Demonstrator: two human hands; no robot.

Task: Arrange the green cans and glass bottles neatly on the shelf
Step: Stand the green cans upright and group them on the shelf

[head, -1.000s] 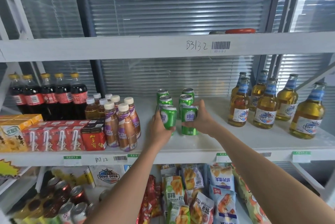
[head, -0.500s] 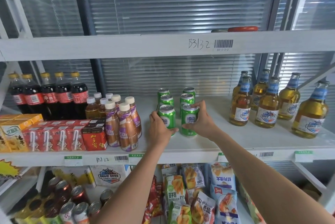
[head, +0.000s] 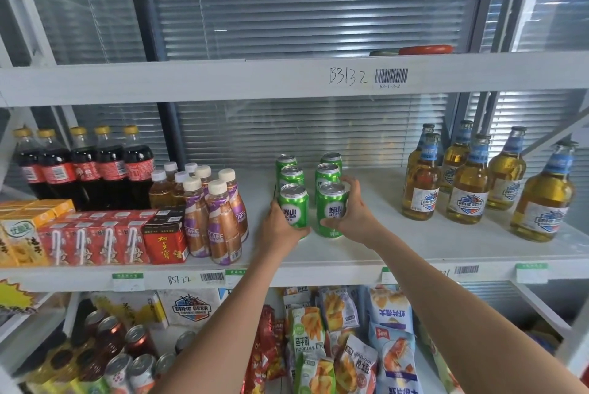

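On the middle shelf (head: pixel 366 253) | left hand (head: pixel 280 228) fingers wrapped around the front-left green can (head: pixel 294 207) | right hand (head: pixel 355 218) fingers gripping the front-right green can (head: pixel 331 210), four more cans in two rows right behind | glass bottles (head: pixel 468 183) standing well apart on the right

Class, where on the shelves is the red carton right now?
The red carton stands at the middle shelf's front edge, left of centre, between the strawed juice boxes and the purple-labelled coffee bottles.
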